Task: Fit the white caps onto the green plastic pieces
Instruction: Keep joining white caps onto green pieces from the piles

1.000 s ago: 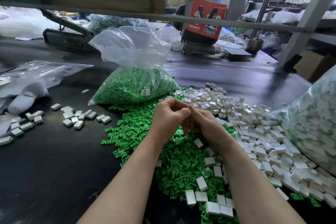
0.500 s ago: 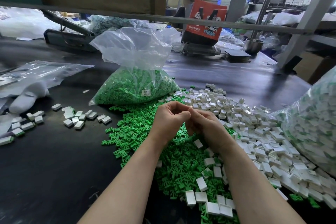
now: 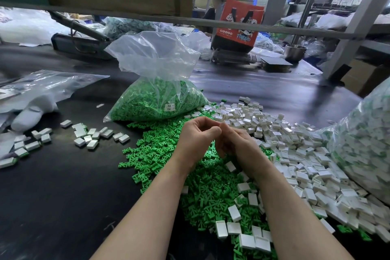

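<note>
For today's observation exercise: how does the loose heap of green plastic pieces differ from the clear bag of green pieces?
The loose heap of green plastic pieces sprawls flat, with white caps scattered on it; the clear bag of green pieces is mounded, contained, labelled. Both rest on the black table.

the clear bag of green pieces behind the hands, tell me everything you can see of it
The bag of green pieces is thin, clear, crinkled plastic, its lower half packed with small green plastic pieces. Its loose, empty top stands up, open and rumpled. A small white label sits low on its right side. It rests on the dark table, behind the loose green pile, which reaches its base. Neither hand touches it.
</note>
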Tool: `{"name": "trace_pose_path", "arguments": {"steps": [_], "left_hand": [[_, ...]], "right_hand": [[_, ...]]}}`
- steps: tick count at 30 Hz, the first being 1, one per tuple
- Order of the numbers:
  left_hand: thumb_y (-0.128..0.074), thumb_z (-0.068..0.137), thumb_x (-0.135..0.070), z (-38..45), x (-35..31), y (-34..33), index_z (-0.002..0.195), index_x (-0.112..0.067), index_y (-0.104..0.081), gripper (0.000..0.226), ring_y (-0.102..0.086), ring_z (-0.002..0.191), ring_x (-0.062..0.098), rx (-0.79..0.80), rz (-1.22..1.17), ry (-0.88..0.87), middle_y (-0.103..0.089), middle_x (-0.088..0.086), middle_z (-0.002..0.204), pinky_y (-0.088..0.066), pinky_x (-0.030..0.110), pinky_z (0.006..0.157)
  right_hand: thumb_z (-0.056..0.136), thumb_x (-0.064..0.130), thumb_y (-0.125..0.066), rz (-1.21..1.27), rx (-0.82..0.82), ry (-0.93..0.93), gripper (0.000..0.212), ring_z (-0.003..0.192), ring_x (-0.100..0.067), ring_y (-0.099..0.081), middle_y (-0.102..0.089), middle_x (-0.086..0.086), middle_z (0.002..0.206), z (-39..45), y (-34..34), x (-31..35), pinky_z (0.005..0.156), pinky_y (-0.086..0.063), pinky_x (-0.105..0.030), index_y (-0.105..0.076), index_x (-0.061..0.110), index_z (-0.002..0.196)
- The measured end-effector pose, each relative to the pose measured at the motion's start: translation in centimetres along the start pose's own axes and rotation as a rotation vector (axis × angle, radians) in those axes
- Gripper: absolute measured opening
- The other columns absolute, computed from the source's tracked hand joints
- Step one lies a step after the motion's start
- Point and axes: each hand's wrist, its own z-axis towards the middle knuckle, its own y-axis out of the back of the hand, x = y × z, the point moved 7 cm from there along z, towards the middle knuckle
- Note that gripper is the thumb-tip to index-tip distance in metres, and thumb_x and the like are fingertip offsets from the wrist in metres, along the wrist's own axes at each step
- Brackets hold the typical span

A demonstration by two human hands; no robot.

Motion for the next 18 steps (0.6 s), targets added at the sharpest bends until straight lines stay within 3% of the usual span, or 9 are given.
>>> {"name": "trace_pose_path", "arguments": {"steps": [3, 6, 10, 12, 15, 18], "left_hand": [[-0.064, 0.08, -0.007, 0.2, 0.0, 0.3, 0.077, -0.013, -0.07, 0.009, -0.062, 0.063, 0.007, 0.001, 0.002, 0.035, -0.07, 0.0, 0.07, -0.051, 0.018, 0.064], [-0.065, 0.08, -0.015, 0.7, 0.0, 2.6, 0.079, -0.014, -0.068, 0.003, -0.056, 0.067, 0.011, -0.05, 0.104, 0.068, -0.066, 0.003, 0.075, -0.05, 0.021, 0.064], [-0.066, 0.085, -0.02, 1.0, -0.6, 9.5, 0.079, -0.013, -0.067, 0.009, -0.061, 0.069, 0.016, -0.301, 0.499, 0.062, -0.068, 0.002, 0.075, -0.052, 0.026, 0.059], [-0.067, 0.082, -0.022, 0.4, -1.0, 12.9, 0.075, -0.015, -0.067, 0.01, -0.063, 0.07, 0.019, -0.438, 0.718, 0.077, -0.067, -0.001, 0.07, -0.048, 0.028, 0.06], [-0.067, 0.081, -0.023, -0.8, -1.4, 16.7, 0.08, -0.014, -0.07, 0.01, -0.061, 0.077, 0.03, -0.613, 0.95, 0.151, -0.067, 0.006, 0.074, -0.042, 0.031, 0.065], [-0.063, 0.082, -0.016, -1.5, -1.6, 18.6, 0.088, -0.009, -0.074, 0.014, -0.063, 0.089, 0.04, -0.718, 1.052, 0.196, -0.07, 0.019, 0.087, -0.043, 0.035, 0.068]], "right_hand": [[0.094, 0.058, -0.04, 0.006, -0.011, -0.035, 0.057, 0.053, -0.012, -0.052, -0.059, -0.002, 0.061, 0.1, -0.2, 0.0, 0.053, -0.043, -0.017, -0.07, 0.012, 0.077], [0.1, 0.051, -0.041, -0.077, -0.088, -0.031, 0.053, 0.054, -0.011, -0.052, -0.06, -0.004, 0.06, 0.1, 0.4, 0.2, 0.053, -0.041, -0.016, -0.067, 0.013, 0.072], [0.101, 0.028, -0.051, -0.299, -0.253, -0.004, 0.033, 0.058, -0.019, -0.05, -0.06, -0.002, 0.06, 0.1, 2.2, 0.6, 0.063, -0.043, -0.033, -0.064, 0.014, 0.075], [0.1, 0.025, -0.054, -0.383, -0.325, 0.003, 0.028, 0.052, -0.014, -0.048, -0.06, -0.002, 0.06, 0.0, 2.8, 0.7, 0.056, -0.041, -0.03, -0.065, 0.014, 0.076], [0.099, 0.023, -0.056, -0.512, -0.409, 0.027, 0.024, 0.044, -0.001, -0.046, -0.062, -0.001, 0.063, -0.1, 3.2, 1.3, 0.043, -0.035, -0.015, -0.066, 0.014, 0.079], [0.098, 0.023, -0.058, -0.646, -0.474, 0.015, 0.02, 0.057, -0.016, -0.058, -0.064, -0.001, 0.067, -0.2, 3.7, 1.5, 0.05, -0.045, -0.025, -0.066, 0.014, 0.083]]}}
